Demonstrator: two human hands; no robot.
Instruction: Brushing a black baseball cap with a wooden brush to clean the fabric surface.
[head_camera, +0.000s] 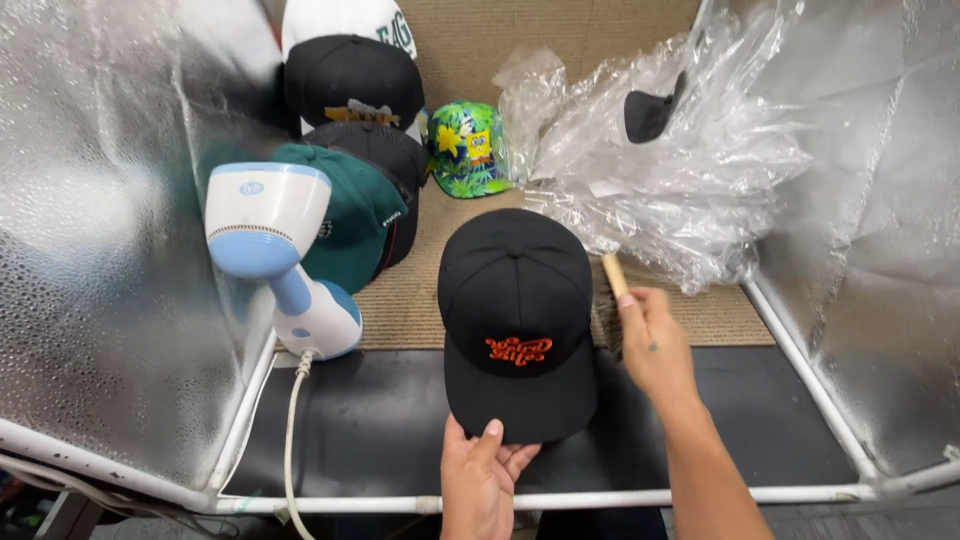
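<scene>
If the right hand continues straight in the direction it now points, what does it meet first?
Probably the crumpled clear plastic wrapping: the right hand, holding a light wooden handle, points up and away toward it. Depth is unclear.

Black cap (517, 315) with orange stitched lettering sits near the table's (400, 300) front edge. Left hand (483, 475) pinches its brim, right hand (655, 345) grips a wooden handle (614, 274) just beside the crown. Blue-white steamer (280, 250) stands toward the left edge, more caps stacked behind it, crinkly plastic bags (660, 150) at the back right.
</scene>
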